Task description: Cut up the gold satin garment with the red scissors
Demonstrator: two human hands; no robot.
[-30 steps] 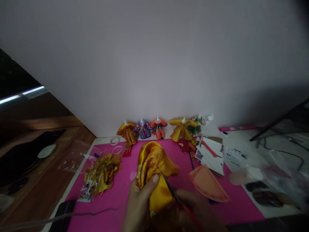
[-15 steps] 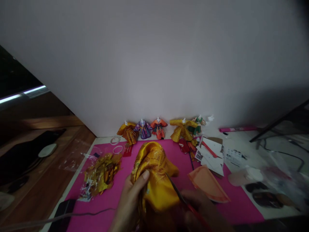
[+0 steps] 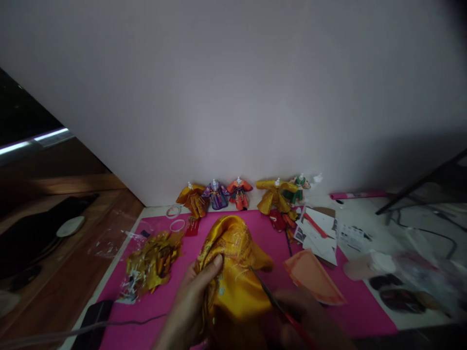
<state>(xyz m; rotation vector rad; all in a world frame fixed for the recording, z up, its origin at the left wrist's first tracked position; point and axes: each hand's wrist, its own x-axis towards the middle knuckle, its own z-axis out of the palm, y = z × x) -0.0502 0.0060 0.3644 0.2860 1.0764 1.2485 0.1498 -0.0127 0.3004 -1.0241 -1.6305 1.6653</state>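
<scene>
Grip bunched yellow-gold patterned cloth (image 3: 236, 282) w/ L fingers (image 3: 210, 271), pressing thumb on top; can't see the rest under folds. Hold red-handled scissors (image 3: 269, 294) in R fingers (image 3: 290, 298), curled round handle; too dim & blurred for exact grip. Touch cloth w/ dark tip, just R of L thumb; can't tell if through fabric. Find cloth betw. both sets of fingers, over pink mat (image 3: 365, 316) on pale counter (image 3: 359, 206).

To L of L fingers: see clear bag (image 3: 127, 287) w/ gold scraps (image 3: 158, 260). Ahead-L: note 2 pale rings (image 3: 177, 225) nr small red card (image 3: 192, 227).

Well ahead of fingers, by wall (image 3: 233, 97): count 5 small robes (image 3: 240, 193) (2 gold, purple, orange, green).

Just ahead-R of R fingers: spot orange wedge (image 3: 314, 272); beyond it, white papers (image 3: 321, 245) under red strip (image 3: 315, 225). Farther R: see white-capped bottle (image 3: 359, 267) nr crumpled clear plastic (image 3: 419, 272).
</scene>
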